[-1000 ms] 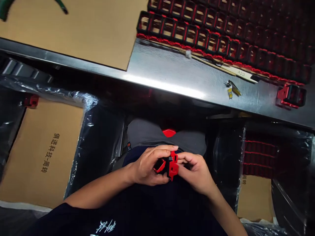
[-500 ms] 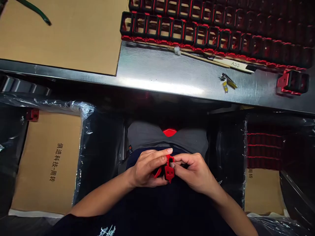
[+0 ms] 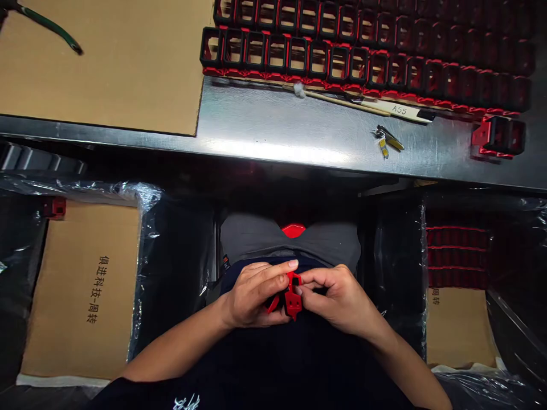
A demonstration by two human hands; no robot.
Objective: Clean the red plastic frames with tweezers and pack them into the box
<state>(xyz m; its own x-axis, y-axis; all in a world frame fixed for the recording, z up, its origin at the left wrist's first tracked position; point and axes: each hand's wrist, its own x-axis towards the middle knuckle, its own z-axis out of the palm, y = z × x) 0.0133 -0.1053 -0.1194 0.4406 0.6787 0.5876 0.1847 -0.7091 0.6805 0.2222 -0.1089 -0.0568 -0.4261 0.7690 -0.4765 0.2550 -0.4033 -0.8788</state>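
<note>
In front of my lap, my left hand (image 3: 255, 291) is closed around a small red and black frame-like part (image 3: 293, 302). The fingers lie over its top and left side, and the thumb is partly hidden beneath. At the part's right edge, my right hand (image 3: 337, 295) pinches with thumb and forefinger. Whether anything tiny sits between those fingertips cannot be made out. A similar red and black part (image 3: 499, 138) stands alone on the bench at the right.
Rows of red and black frames (image 3: 318, 60) stand on the metal bench (image 3: 265, 134). Near them lie a nail clipper (image 3: 387, 141), a cotton-tipped stick (image 3: 337, 101), a pen marked A55 (image 3: 397, 108) and cardboard (image 3: 119, 68). Plastic-lined bins flank me, with cardboard (image 3: 81, 296) and red parts (image 3: 456, 259).
The view has shifted slightly, so the bench items appear a little left and lower. Both hands keep their hold on the part, with hardly any movement.
</note>
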